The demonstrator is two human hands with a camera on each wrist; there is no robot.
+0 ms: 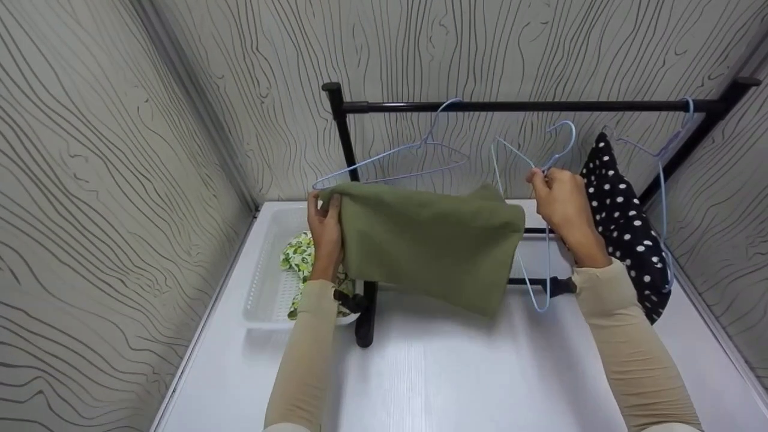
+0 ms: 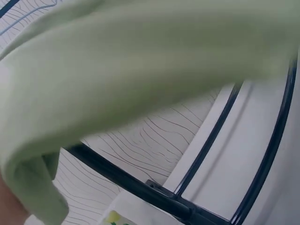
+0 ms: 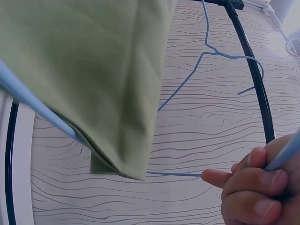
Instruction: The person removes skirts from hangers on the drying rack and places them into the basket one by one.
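Note:
An olive green cloth (image 1: 429,243) is stretched sideways in front of the rack. My left hand (image 1: 325,228) pinches its upper left corner between thumb and fingers. In the left wrist view the cloth (image 2: 117,61) covers most of the upper half. My right hand (image 1: 564,207) grips a light blue wire hanger (image 1: 573,133) just below its hook, off the rail. The cloth's right end overlaps this hanger's frame. In the right wrist view, the hanger's wire (image 3: 37,105) runs along the cloth's edge, and my curled right fingers (image 3: 255,183) hold the wire.
Behind the cloth, a bare blue hanger (image 1: 429,129) hangs from the black rail (image 1: 540,107). A black polka-dot cloth (image 1: 627,228) hangs on another hanger at the right end. At left, a white basket (image 1: 258,300) holds a green-and-yellow patterned cloth (image 1: 298,252), beside the rack's foot (image 1: 364,330).

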